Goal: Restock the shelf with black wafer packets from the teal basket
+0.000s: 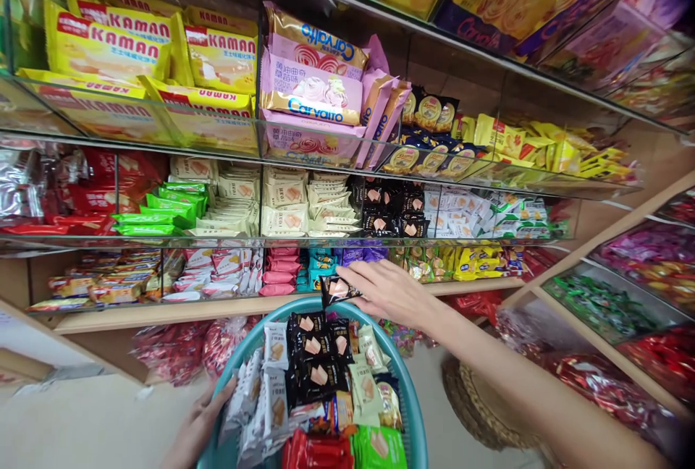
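A small black snack packet with a wafer picture (pixel 339 288) is held in my right hand (pixel 374 286), above the far rim of a teal plastic basket (pixel 415 411). My left hand (pixel 209 411) grips the basket's left side; its fingertips curl over the rim. Inside the basket lie black packets (pixel 320 380), white packets (pixel 276 396), cream packets (pixel 365 389), red packets (pixel 316 449) and green packets (pixel 380 447). Matching black packets (pixel 380 212) stand in a shelf bin just above my right hand.
Glass-fronted shelves hold yellow Kaman packs (pixel 116 45), pink Carvaito packs (pixel 312 85) and small purple packets (pixel 361 253). A wooden side rack with green sweets (pixel 602 306) stands on the right. Below are red wrapped bags (pixel 174 346) and a woven round stool or basket (pixel 478 404).
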Tool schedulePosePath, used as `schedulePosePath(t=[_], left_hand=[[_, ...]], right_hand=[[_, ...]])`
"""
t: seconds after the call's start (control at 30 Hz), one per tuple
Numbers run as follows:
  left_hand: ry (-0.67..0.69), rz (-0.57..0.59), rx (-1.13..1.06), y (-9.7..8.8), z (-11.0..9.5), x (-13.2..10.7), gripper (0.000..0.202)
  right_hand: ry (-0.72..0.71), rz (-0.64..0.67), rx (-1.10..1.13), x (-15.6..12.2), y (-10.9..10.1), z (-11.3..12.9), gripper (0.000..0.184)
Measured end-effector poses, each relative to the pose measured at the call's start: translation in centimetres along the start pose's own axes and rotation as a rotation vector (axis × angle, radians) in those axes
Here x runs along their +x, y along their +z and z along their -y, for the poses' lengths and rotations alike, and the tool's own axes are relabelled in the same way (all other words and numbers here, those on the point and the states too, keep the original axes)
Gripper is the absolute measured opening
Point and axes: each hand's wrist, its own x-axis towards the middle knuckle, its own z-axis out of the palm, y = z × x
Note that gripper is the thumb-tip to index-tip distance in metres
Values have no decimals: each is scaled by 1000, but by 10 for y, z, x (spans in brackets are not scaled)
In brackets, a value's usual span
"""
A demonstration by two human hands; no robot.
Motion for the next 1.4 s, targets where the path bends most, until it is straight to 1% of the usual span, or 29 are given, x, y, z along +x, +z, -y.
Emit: schedulePosePath(t=[0.1, 0.2, 0.3, 0.43, 0.5, 0.6, 0.7, 0.77, 0.87, 1.1, 1.23, 1.4], left_hand=[[-57, 58, -40, 1, -2, -3, 65], [-69, 65, -67, 4, -7, -6, 68], [-94, 81, -93, 6, -10, -8, 73], [-114, 94, -116, 7, -11, -8, 78], [-128, 91, -114, 7, -12, -9, 78], [-146, 69, -114, 8, -15, -12, 78], [-136, 72, -124, 8, -17, -14, 78], [-130, 83, -122, 8, -17, -14, 77], [-115, 69, -98, 8, -16, -12, 75], [-136, 82, -132, 5, -12, -8, 70], [-132, 100, -134, 4, -11, -9, 72], [-125, 69, -104, 5, -12, -8, 72]], right_hand=[[-63, 84, 38, -1, 16, 16, 45], [-83, 138, 97, -5, 35, 29, 48], [-55, 175, 171, -5, 53, 32, 49], [55, 211, 303, 2, 76, 29, 48], [99, 226, 365, 7, 87, 31, 48], [101, 239, 437, 14, 102, 40, 50], [95, 251, 474, 19, 110, 49, 49], [108, 262, 486, 19, 113, 51, 49], [136, 278, 503, 16, 115, 49, 51], [273, 315, 529, -6, 117, 33, 51], [286, 344, 509, -24, 109, 27, 51], [260, 400, 511, -49, 89, 30, 52]])
